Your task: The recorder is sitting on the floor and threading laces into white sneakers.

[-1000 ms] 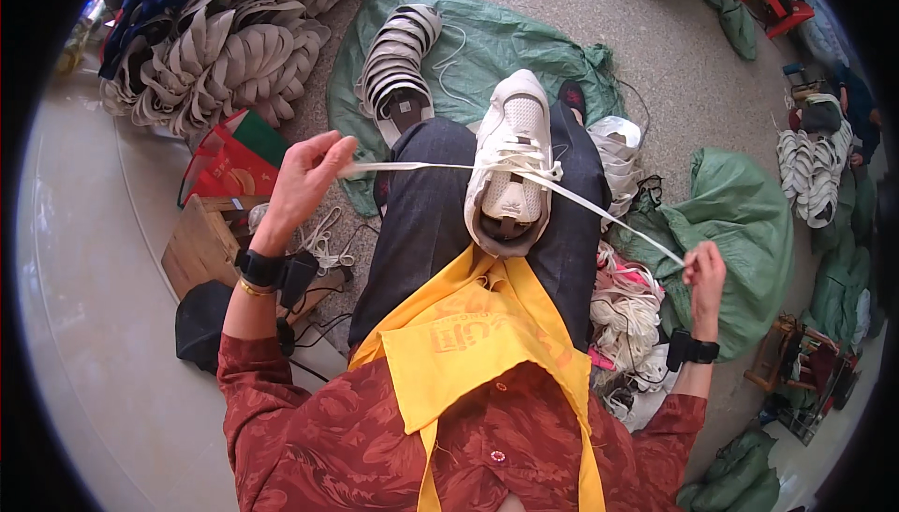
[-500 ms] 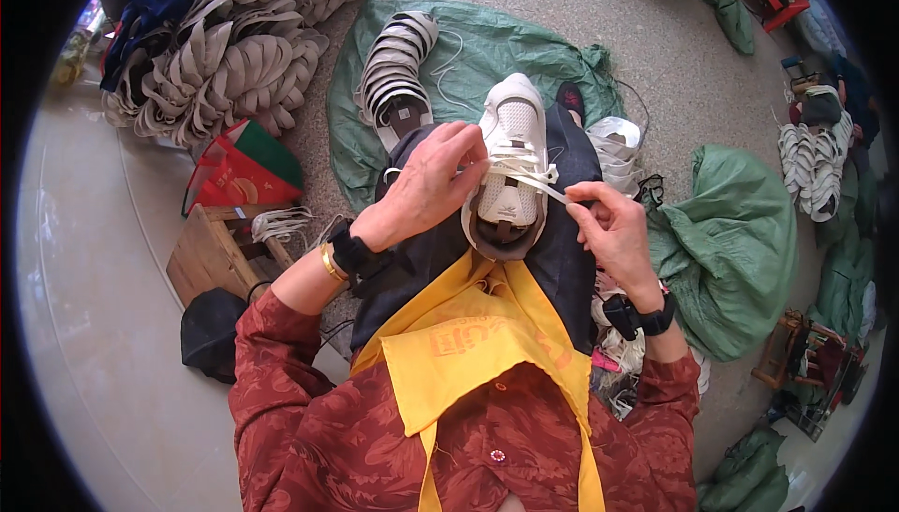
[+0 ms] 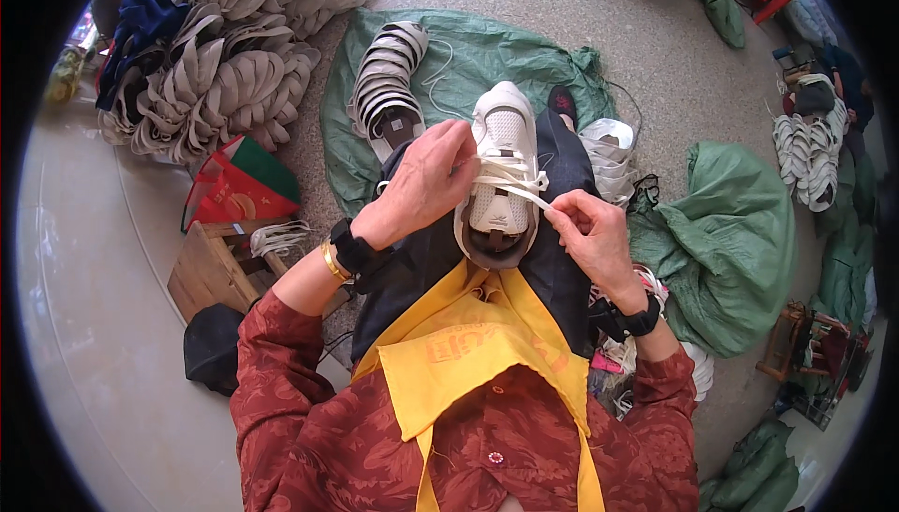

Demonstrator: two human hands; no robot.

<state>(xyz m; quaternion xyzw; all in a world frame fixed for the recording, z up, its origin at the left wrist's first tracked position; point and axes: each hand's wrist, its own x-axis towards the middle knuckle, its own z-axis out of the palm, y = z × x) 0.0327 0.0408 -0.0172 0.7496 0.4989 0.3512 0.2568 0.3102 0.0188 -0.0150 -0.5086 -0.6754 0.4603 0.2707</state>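
Mid-frame, the right hand (image 3: pixel 595 239) pinches a flat white fabric lace (image 3: pixel 532 197), whether the left hand (image 3: pixel 426 182) grips is unclear, and uneven pulling could skew the white mesh shoe (image 3: pixel 505 124).

A white shoe (image 3: pixel 506 125) is cradled between dark-clad legs (image 3: pixel 569 161), toe pointed away.
Its toe is faced with mesh; a flat white lace (image 3: pixel 510 173) is crossed over the tongue, one end stretched out to the right.
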